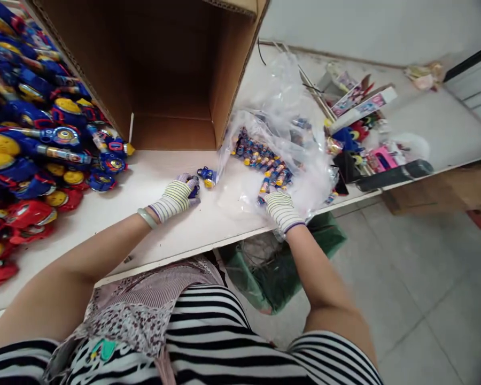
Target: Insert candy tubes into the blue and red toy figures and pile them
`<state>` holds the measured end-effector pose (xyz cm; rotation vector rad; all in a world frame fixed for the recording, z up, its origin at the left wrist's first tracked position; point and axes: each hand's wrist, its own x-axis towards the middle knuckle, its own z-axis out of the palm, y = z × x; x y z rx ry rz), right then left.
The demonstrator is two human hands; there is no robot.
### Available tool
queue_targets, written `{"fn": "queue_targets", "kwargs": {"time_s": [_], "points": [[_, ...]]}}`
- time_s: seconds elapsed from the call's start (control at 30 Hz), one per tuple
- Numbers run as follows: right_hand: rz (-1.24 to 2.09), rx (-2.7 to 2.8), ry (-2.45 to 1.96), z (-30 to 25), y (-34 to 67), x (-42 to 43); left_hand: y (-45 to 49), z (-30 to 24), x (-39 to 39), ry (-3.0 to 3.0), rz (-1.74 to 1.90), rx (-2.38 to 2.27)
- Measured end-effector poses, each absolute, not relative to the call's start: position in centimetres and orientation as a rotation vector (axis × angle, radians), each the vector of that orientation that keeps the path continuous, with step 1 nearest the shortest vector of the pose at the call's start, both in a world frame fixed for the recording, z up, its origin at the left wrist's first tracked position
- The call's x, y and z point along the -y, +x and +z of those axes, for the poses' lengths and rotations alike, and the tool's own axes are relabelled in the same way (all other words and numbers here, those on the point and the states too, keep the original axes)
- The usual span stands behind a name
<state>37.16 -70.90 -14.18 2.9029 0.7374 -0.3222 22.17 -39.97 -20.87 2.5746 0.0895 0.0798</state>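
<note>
My left hand [177, 195], in a striped glove, rests on the white table [172, 235] with its fingers curled round a small dark blue toy part. Just past its fingertips lies a small blue and yellow toy piece [207, 176]. My right hand [281, 208], also gloved, reaches into a clear plastic bag [282, 133] that holds several small blue, red and yellow toy parts [264, 160]. Its fingers are among those parts, pinched on something I cannot make out.
An open cardboard box [160, 69] lies on its side at the back of the table. A heap of blue, red and yellow toys [36, 144] fills the left. Packaging and pink toys [364, 128] clutter the right. A green bin [280, 267] stands below the table edge.
</note>
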Motion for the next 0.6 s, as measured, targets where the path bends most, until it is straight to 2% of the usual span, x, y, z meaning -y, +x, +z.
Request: {"fn": "queue_targets", "kwargs": {"time_s": [0.1,0.2,0.23,0.3,0.37,0.4,0.5,0.6], "points": [[-0.218,-0.878,2.944,-15.3,37.1,71.0,20.3,-20.5,37.8,2.174,0.154,-0.253],[-0.177,-1.138,3.412,-16.0,35.0,69.2,17.8,-19.3,37.0,1.595,0.203,-0.286],[-0.305,-1.242,3.603,-16.0,33.9,68.1,17.1,-18.8,37.1,1.447,0.211,-0.276],[-0.772,-1.455,3.827,-15.8,31.6,65.6,16.2,-18.0,37.7,1.273,0.221,-0.263],[-1.154,-1.637,3.785,-15.4,29.5,63.0,15.8,-17.5,38.3,1.239,0.219,-0.245],[-1.203,-1.721,3.718,-15.2,28.7,61.9,15.6,-17.4,38.5,1.258,0.221,-0.236],[-0.958,-1.963,3.417,-14.6,27.3,59.8,15.3,-17.0,38.5,1.365,0.274,-0.221],[-0.652,-1.952,3.067,-14.3,26.5,59.0,14.9,-16.5,38.0,1.496,0.348,-0.219]]}}
